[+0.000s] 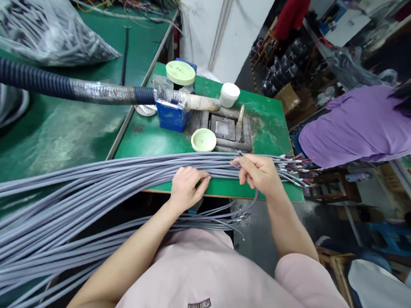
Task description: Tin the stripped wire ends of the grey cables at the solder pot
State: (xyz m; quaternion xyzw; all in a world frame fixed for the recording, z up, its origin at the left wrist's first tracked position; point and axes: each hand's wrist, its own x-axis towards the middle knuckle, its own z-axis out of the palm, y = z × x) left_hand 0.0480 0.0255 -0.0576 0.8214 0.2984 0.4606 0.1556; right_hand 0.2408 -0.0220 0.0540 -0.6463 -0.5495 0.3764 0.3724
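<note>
Pinched between the fingers of my right hand (260,174) is the end of a grey cable (255,198), its thin bare-ended wires (237,160) pointing up and left. This cable curves down below the hand and back to the left. My left hand (188,188) rests at the front edge of a thick bundle of grey cables (121,175), fingers curled and thumb close to the index finger; whatever lies between them is hidden. The bundle's stripped ends (296,167) fan out at the right. A second group of grey cables (143,224) lies lower, close to my body.
Behind the bundle stand a soldering pot (223,127), a pale green dish (203,140), a white jar (229,94) and a blue box (171,116). A ribbed hose (102,92) crosses from the left. A person in purple (361,126) sits at the right.
</note>
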